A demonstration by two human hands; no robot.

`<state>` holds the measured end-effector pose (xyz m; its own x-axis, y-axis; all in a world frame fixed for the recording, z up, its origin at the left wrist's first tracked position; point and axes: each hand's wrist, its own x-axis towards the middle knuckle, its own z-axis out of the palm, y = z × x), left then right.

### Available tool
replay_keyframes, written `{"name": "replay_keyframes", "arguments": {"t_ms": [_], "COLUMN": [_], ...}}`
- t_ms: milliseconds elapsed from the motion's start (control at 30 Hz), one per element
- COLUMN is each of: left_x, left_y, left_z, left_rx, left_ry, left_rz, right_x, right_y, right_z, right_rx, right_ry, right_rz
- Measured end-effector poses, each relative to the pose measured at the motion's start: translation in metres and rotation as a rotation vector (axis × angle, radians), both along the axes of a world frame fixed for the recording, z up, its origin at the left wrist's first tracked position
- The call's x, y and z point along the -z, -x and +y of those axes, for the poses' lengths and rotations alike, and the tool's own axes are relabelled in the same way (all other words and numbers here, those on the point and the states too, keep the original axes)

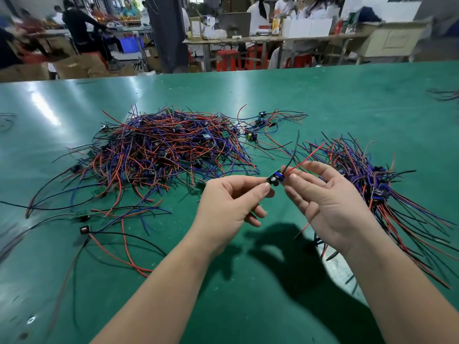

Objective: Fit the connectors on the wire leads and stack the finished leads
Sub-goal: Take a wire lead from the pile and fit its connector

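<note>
- The left hand [231, 207] is raised above the green worktop [248, 306], its thumb and forefinger pinching a small black-and-blue connector [275, 179] between the two hands; the other fingers are curled loosely under the palm
- The right hand [330, 202] is just beside it, palm turned towards the camera, thumb and forefinger closed on the red lead [309, 155] where it leaves the connector's blue side; the remaining fingers are relaxed and half open
- A black lead [294, 150] rises from the same spot on the connector and points up and away, next to the red one
- More wire ends, red and dark, hang out below the right hand, partly hidden by the palm
- To the left of the hands a big tangled pile of leads [169, 150] in red, blue and black lies on the worktop, with small parts mixed in
- To the right, near the right wrist, lies a tidier stack of leads [377, 184], their connector ends gathered together and the wires fanning out towards the near right edge
- Behind the hands, between pile and stack, a few separate leads [260, 122] lie spread out
- At near left, loose leads [84, 229] lie apart from the pile
- Beyond the worktop, blurred people stand or sit at other benches [248, 38] among boxes and red stools
</note>
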<state>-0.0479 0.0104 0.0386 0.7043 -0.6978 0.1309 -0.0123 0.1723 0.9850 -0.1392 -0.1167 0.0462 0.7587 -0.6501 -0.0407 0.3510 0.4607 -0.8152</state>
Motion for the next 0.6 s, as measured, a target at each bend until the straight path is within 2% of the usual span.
{"name": "replay_keyframes", "arguments": {"t_ms": [100,233,467,600], "left_x": [-0.0025,-0.0059,-0.0045,-0.0042], "left_y": [0.0028,0.0022,0.0043,0.0034], "left_z": [0.0008,0.0033,0.0028,0.0043], "left_rx": [0.101,0.195,0.1,0.154], "left_ry": [-0.02,-0.085,-0.135,-0.176], "left_rz": [0.132,0.238,0.085,0.095], "right_x": [0.0005,-0.001,0.0041,0.0055], "right_y": [0.0,0.0025,0.0003,0.0013], "right_z": [0.0008,-0.0004,0.0031,0.0014], "right_rx": [-0.056,-0.138,-0.154,-0.204], "right_ry": [0.022,0.04,0.135,0.198], "right_rz": [0.107,0.137,0.221,0.278]}}
